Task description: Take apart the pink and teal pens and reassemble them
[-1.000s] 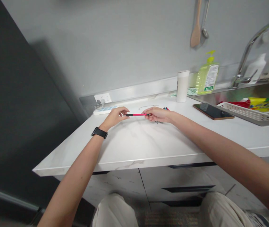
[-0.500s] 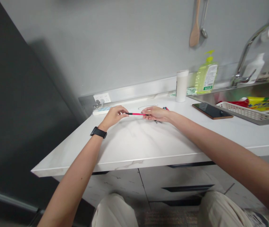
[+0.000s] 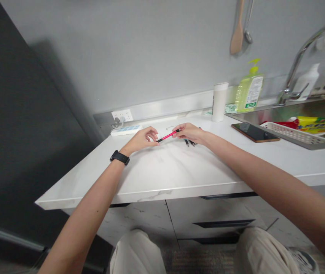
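Observation:
A thin red pen with black ends (image 3: 168, 136) is held between both hands above the white marble counter (image 3: 179, 167). My left hand (image 3: 142, 139), with a black watch on its wrist, pinches the lower left end. My right hand (image 3: 188, 133) pinches the upper right end, so the pen tilts up to the right. Other pens (image 3: 190, 142) lie on the counter just under my right hand, partly hidden by it.
A power strip (image 3: 126, 130) lies by the wall socket. A white tumbler (image 3: 219, 102), green soap bottle (image 3: 249, 91), phone (image 3: 255, 132), sink with white basket (image 3: 290, 131) and faucet (image 3: 299, 61) stand to the right. A wooden spoon (image 3: 236, 32) hangs on the wall.
The pen was level between my hands; now its right end is raised and it slants. Both hands have shifted slightly toward the wall.

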A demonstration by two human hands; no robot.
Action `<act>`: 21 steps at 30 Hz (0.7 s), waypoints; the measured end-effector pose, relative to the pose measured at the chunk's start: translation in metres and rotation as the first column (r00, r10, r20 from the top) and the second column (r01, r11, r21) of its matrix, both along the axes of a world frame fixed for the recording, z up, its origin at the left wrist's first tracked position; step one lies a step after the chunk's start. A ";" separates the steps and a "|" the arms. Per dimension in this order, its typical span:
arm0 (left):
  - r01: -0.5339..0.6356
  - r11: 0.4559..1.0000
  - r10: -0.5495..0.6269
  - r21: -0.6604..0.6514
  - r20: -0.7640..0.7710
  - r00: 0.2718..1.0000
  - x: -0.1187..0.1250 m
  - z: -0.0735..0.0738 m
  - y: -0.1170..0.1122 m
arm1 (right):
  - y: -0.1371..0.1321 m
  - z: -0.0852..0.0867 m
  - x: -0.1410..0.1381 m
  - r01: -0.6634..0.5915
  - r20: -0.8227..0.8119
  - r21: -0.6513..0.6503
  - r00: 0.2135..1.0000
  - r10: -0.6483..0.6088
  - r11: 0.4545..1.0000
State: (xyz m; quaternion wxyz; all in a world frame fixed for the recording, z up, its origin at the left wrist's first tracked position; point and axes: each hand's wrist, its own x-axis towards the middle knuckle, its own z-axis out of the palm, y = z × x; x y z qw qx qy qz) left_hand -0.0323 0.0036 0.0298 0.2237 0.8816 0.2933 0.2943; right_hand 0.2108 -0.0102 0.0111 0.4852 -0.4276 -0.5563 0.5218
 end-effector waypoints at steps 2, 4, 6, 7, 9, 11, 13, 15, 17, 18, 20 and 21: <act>0.011 1.000 -0.011 0.023 -0.029 1.000 0.000 0.000 0.000 | -0.001 0.000 0.000 -0.002 -0.006 -0.010 1.000 0.002 1.000; -0.001 0.997 0.006 0.075 -0.062 0.998 -0.001 0.000 0.001 | -0.001 0.000 -0.001 -0.013 -0.007 -0.022 1.000 0.013 1.000; -0.019 0.994 0.029 0.111 -0.089 0.996 -0.001 0.000 0.003 | -0.001 0.000 -0.001 -0.029 -0.001 -0.024 1.000 0.029 0.999; -0.031 0.993 0.041 0.110 -0.087 0.995 -0.002 0.000 0.004 | -0.001 0.000 -0.001 -0.034 0.004 -0.021 0.999 0.034 0.999; -0.057 0.996 0.060 0.062 -0.055 0.997 -0.002 0.000 0.005 | -0.001 0.000 -0.001 -0.022 0.010 -0.015 1.000 0.022 1.000; -0.067 0.998 0.067 -0.017 -0.026 0.997 -0.001 -0.001 0.005 | -0.001 0.000 -0.001 -0.001 -0.001 -0.017 1.000 0.001 1.000; -0.057 0.996 0.056 -0.065 -0.017 0.998 0.001 -0.001 0.004 | -0.001 0.000 -0.001 -0.003 -0.021 -0.020 1.000 0.003 1.000; -0.048 0.998 0.048 -0.033 -0.030 0.998 0.002 -0.002 0.003 | -0.001 0.000 -0.001 -0.022 -0.038 -0.020 0.999 0.021 1.000; -0.037 0.999 0.038 0.023 -0.044 0.998 0.002 -0.003 0.003 | 0.000 -0.001 -0.001 -0.034 -0.039 -0.019 0.999 0.033 0.999; -0.031 0.999 0.033 0.038 -0.048 0.998 0.002 -0.003 0.003 | 0.000 -0.001 -0.001 -0.034 -0.036 -0.021 0.999 0.034 0.999; -0.015 1.000 0.015 0.008 -0.031 0.999 0.002 -0.004 0.004 | 0.000 -0.002 -0.001 -0.034 -0.028 -0.023 0.999 0.033 0.999; -0.005 1.000 0.005 -0.028 -0.014 1.000 0.002 -0.004 0.005 | 0.000 -0.002 -0.001 -0.037 -0.027 -0.021 0.999 0.036 0.999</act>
